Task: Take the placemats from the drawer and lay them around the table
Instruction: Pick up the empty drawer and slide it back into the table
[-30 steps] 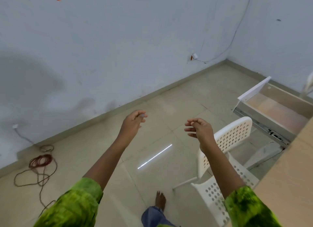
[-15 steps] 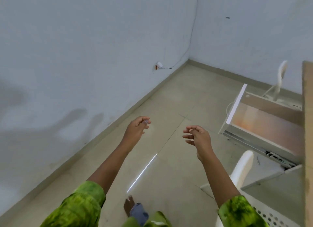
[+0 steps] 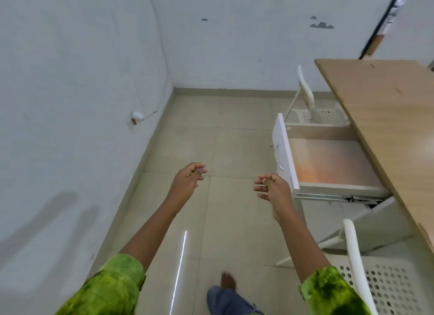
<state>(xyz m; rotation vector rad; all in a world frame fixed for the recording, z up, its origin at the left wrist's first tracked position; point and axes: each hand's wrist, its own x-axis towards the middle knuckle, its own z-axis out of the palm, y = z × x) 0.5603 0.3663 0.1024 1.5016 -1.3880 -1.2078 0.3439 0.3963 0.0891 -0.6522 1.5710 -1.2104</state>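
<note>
Bare floor (image 3: 211,138) lies open between the left wall (image 3: 70,103) and the pulled-out drawer (image 3: 284,154). The near chair (image 3: 357,263) and far chair (image 3: 306,93) flank the drawer, with the table (image 3: 387,117) right.

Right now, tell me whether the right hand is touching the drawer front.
Cannot tell. In the head view the right hand overlaps the lower corner of the drawer front, hiding any gap or contact.

A: Whole drawer (image 3: 328,164) visible?
B: No, its inner end sits under the worktop (image 3: 380,107), which runs off the right edge.
A: The near chair (image 3: 385,289)?
B: Cut off at the bottom edge.
</note>
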